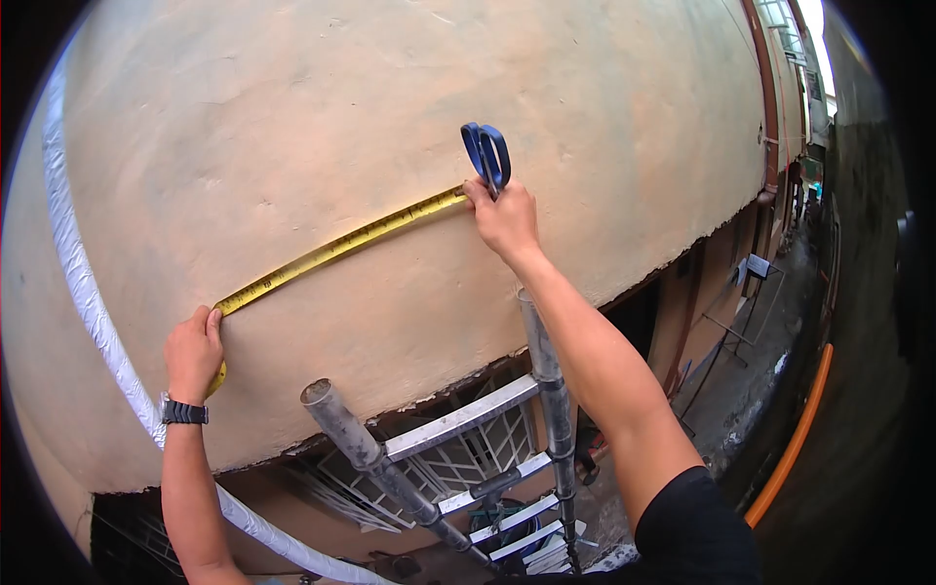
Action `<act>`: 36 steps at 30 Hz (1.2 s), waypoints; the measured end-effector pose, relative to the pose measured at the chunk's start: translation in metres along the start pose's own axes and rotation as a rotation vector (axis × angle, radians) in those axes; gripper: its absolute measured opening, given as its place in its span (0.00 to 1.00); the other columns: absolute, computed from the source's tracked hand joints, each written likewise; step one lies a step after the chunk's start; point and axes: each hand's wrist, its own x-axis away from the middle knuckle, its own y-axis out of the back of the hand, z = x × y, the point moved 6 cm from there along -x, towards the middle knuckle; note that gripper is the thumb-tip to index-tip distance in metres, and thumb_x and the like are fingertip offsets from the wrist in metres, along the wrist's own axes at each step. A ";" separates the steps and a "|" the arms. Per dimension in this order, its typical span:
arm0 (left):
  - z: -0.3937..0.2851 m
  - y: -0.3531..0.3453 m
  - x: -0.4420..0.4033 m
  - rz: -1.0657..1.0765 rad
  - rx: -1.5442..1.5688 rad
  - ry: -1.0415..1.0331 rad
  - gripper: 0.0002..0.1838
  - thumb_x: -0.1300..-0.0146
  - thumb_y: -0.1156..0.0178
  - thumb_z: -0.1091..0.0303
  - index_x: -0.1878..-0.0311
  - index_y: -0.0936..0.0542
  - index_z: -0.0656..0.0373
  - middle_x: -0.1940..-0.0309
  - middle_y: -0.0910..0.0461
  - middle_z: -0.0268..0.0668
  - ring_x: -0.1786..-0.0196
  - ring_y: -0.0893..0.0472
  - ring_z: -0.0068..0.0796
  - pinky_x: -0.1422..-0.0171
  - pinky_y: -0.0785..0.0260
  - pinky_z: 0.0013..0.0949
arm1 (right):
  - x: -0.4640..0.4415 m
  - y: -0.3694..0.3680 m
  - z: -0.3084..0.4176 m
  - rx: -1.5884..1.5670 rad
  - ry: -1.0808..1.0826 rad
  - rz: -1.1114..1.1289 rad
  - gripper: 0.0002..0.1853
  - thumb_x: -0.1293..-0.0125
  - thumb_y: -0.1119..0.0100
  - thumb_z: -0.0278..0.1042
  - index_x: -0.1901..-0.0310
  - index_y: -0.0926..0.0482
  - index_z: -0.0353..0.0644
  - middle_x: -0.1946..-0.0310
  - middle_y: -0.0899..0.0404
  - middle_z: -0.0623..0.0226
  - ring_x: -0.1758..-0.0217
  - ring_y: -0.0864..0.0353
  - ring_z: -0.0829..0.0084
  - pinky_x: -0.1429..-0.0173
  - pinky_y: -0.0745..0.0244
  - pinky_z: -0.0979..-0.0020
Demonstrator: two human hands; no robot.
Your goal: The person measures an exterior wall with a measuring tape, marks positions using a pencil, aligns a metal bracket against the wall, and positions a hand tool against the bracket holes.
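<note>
A tape measure [336, 248] stretches across the beige wall [624, 127]

Nothing can be read — the yellow tape measure [341, 248] seems to bear figures, too small to tell.

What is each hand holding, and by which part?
The left hand pinches the yellow measuring tape partway along; the right hand pinches its upper end and grips the scissors just below their blue handles.
</note>
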 end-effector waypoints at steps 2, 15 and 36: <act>0.000 0.000 0.001 0.008 -0.013 0.010 0.19 0.20 0.47 0.53 0.63 0.22 0.58 0.71 0.17 0.51 0.64 0.18 0.62 0.62 0.29 0.59 | 0.012 0.000 -0.005 -0.013 -0.007 -0.009 0.10 0.28 0.34 0.37 0.61 0.15 0.38 0.74 0.13 0.63 0.69 0.12 0.69 0.59 0.20 0.64; 0.000 0.001 0.001 0.009 -0.025 0.030 0.18 0.21 0.46 0.52 0.61 0.21 0.56 0.70 0.17 0.51 0.64 0.18 0.62 0.60 0.28 0.58 | 0.006 0.002 -0.003 -0.001 0.012 0.017 0.10 0.28 0.34 0.36 0.63 0.14 0.38 0.75 0.13 0.65 0.70 0.14 0.72 0.61 0.22 0.66; -0.006 0.007 0.002 -0.007 -0.011 0.022 0.18 0.21 0.46 0.53 0.62 0.21 0.57 0.72 0.18 0.52 0.65 0.18 0.62 0.62 0.29 0.59 | 0.026 0.006 -0.020 0.018 0.031 0.072 0.10 0.29 0.33 0.36 0.64 0.15 0.38 0.75 0.14 0.67 0.70 0.15 0.76 0.61 0.23 0.68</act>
